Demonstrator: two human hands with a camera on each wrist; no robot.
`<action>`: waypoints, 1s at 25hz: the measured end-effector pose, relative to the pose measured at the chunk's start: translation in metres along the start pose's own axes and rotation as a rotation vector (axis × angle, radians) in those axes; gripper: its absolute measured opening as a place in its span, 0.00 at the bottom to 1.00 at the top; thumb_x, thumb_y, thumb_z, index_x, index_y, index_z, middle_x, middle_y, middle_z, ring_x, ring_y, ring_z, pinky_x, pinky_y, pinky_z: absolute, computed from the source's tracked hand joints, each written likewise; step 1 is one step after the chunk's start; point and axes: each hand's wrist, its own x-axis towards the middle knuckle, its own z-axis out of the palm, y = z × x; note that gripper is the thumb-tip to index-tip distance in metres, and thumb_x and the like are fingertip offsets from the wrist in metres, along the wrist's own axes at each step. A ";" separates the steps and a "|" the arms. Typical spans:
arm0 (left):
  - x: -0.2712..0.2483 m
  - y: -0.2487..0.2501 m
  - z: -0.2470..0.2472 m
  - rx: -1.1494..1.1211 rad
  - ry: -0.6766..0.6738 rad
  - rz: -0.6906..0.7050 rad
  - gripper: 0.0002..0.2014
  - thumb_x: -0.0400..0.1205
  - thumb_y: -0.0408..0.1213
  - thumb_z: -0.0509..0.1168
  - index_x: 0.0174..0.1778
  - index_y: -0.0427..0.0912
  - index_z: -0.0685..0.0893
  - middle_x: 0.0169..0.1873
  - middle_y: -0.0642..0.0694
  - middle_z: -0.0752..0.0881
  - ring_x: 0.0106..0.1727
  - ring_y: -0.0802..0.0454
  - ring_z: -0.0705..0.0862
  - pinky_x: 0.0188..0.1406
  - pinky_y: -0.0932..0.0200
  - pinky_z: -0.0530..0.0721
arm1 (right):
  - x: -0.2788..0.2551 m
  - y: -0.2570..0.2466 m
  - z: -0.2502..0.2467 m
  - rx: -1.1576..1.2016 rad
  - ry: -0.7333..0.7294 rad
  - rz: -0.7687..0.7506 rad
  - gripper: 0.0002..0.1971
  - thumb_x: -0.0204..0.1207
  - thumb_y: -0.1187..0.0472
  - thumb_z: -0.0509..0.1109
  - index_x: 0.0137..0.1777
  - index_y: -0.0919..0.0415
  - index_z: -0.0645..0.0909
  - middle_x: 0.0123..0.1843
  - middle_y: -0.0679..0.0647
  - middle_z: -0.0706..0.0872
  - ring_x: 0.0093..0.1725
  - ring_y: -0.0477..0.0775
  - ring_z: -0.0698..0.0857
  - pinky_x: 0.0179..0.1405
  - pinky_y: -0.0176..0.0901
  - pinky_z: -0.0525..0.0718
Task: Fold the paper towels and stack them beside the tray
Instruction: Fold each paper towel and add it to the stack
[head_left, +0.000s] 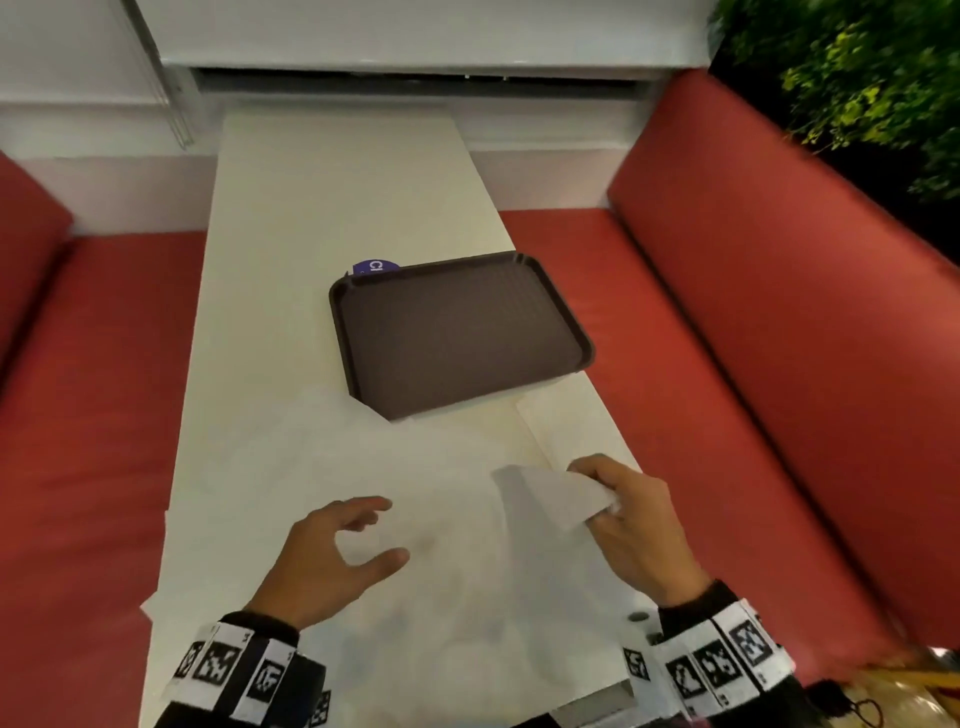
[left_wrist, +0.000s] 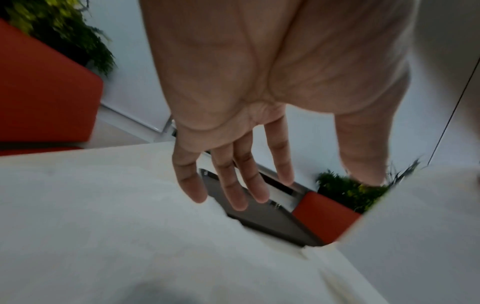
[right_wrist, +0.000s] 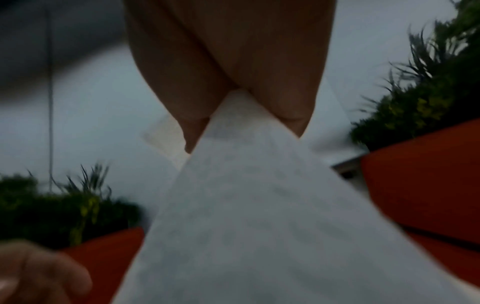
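Towel (head_left: 550, 496) corner sits pinched in my right hand (head_left: 634, 525), lifted off the table (head_left: 311, 208) just this side of the tray (head_left: 457, 332); the rest of the sheet lies spread below. My left hand (head_left: 332, 556) hovers over the sheet, fingers (left_wrist: 233, 185) loosely spread, holding nothing. Red benches (head_left: 779, 312) flank the table.

- A fast-food or cafeteria dining booth.
- Red padded benches (head_left: 753, 322) flank a narrow white table (head_left: 322, 208).
- A brown serving tray (head_left: 462, 332) sits toward the table's right edge.
- Green plants (head_left: 857, 78) stand behind the right seat-back.
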 end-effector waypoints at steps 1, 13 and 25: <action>0.006 0.011 -0.002 -0.072 -0.026 0.032 0.34 0.59 0.60 0.78 0.61 0.65 0.77 0.53 0.62 0.82 0.59 0.66 0.79 0.53 0.65 0.76 | 0.010 -0.021 -0.012 0.090 0.006 -0.059 0.15 0.69 0.76 0.73 0.41 0.52 0.83 0.39 0.43 0.88 0.36 0.41 0.85 0.32 0.34 0.82; 0.023 0.097 -0.037 -0.666 -0.353 0.313 0.30 0.57 0.52 0.81 0.53 0.43 0.89 0.56 0.41 0.88 0.58 0.42 0.87 0.54 0.51 0.87 | 0.032 -0.069 -0.039 0.714 -0.087 0.128 0.21 0.76 0.49 0.66 0.64 0.59 0.81 0.60 0.58 0.88 0.60 0.60 0.87 0.58 0.55 0.87; 0.028 0.091 -0.060 -0.686 -0.110 0.283 0.13 0.71 0.34 0.71 0.51 0.42 0.88 0.50 0.44 0.91 0.52 0.45 0.89 0.48 0.55 0.89 | 0.041 -0.060 -0.032 0.629 -0.260 0.068 0.24 0.66 0.53 0.78 0.57 0.67 0.83 0.55 0.60 0.90 0.54 0.60 0.90 0.48 0.49 0.89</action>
